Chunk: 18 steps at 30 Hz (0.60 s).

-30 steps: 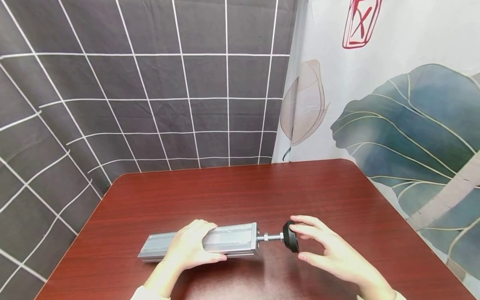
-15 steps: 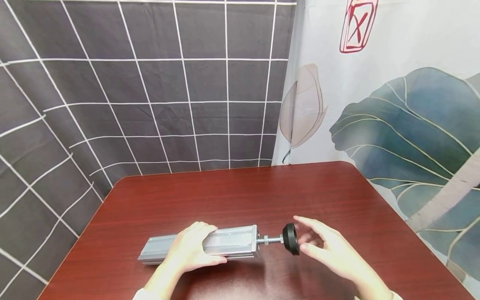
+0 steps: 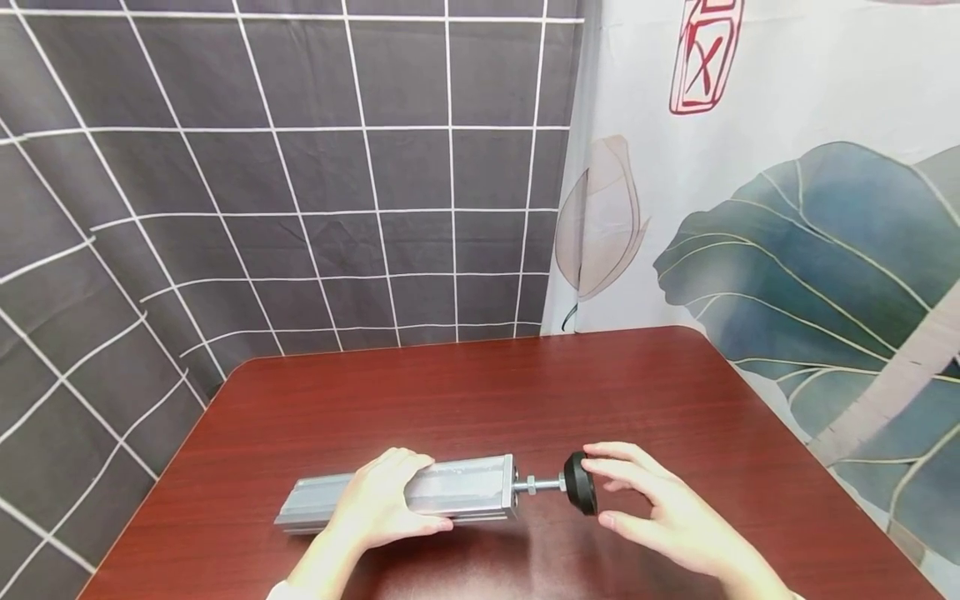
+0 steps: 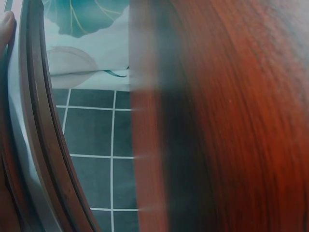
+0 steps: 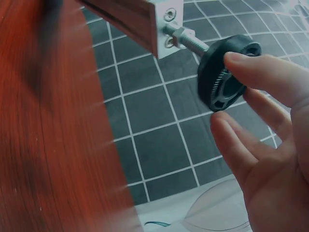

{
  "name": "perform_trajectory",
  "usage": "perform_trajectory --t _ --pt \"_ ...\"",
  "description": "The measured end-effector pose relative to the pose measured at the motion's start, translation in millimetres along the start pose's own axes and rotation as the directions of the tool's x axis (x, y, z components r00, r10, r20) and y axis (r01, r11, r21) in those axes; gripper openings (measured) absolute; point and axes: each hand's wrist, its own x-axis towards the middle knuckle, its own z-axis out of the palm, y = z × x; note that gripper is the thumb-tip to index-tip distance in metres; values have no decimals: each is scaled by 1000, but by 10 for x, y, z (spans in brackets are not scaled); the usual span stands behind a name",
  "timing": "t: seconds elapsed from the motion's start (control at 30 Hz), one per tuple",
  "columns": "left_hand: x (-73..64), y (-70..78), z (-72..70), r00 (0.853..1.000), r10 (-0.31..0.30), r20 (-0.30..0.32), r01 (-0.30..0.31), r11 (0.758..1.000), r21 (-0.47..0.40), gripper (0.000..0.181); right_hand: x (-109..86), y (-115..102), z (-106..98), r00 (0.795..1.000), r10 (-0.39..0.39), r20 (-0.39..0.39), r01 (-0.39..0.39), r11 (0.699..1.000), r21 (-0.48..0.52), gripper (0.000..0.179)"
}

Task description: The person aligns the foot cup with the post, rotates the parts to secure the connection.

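While the left hand (image 3: pixel 382 498) clasps the metal bar (image 3: pixel 467 486) mid-length, I'd guess to steady it, off its right end a threaded rod (image 3: pixel 545 484) carries a black foot (image 3: pixel 578 484), pinched by the right hand (image 3: pixel 666 515), perhaps for turning.

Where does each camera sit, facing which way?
Head: on the head, facing forward and down at the tabletop; left hand and right hand show.
Left wrist: on that wrist, facing past the metal bar toward the gridded backdrop; the left hand barely shows.
Right wrist: on that wrist, facing the black foot; the right hand shows lower right.
Both wrist views share the bar and backdrop.
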Motion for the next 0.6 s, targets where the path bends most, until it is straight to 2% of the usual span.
perform_trajectory --t 0.17,0.27,0.37,0.5,0.6 --pt "-17 6 11 1000 10 -12 -10 1000 19 68 9 -29 45 997 50 -56 -46 996 80 57" --pt "-23 21 3 1000 10 -8 -10 1000 16 67 28 -61 65 988 138 -75 -128 983 131 50" --pt "-29 37 -5 1000 14 -5 -14 1000 8 67 46 -100 58 975 210 -75 -199 971 134 42" --pt "-40 46 -15 1000 25 -15 -25 1000 6 66 26 -144 3 972 229 -52 -223 970 101 48" --pt "-42 50 -28 999 28 -27 -27 1000 10 66 -12 -159 -47 982 191 -10 -190 980 58 61"
